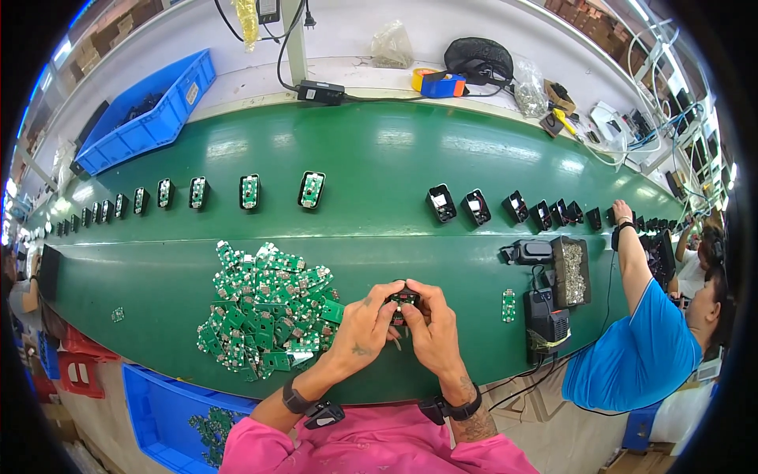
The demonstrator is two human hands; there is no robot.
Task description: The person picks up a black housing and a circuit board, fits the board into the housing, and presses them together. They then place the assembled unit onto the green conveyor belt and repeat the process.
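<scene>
Near the front edge of the green bench, my left hand (pixel 357 335) and my right hand (pixel 433 332) are closed together round a small black plastic case (pixel 405 295). Both thumbs press at its inside, where something pale and reddish shows; my fingers hide most of it. Left of my hands lies a big heap of green circuit boards (pixel 264 308), its edge close to my left wrist. A single circuit board (pixel 508 306) lies flat to my right. Beyond my hands runs a row of black cases, those on the left with a board (pixel 313 189) inside, those on the right with wires (pixel 441 203).
A metal tray of small parts (pixel 583 272) and a black power unit (pixel 546 320) with cables stand at right. A co-worker in blue (pixel 643 347) reaches to the row. Blue bins stand at back left (pixel 150 118) and below the bench (pixel 150 426).
</scene>
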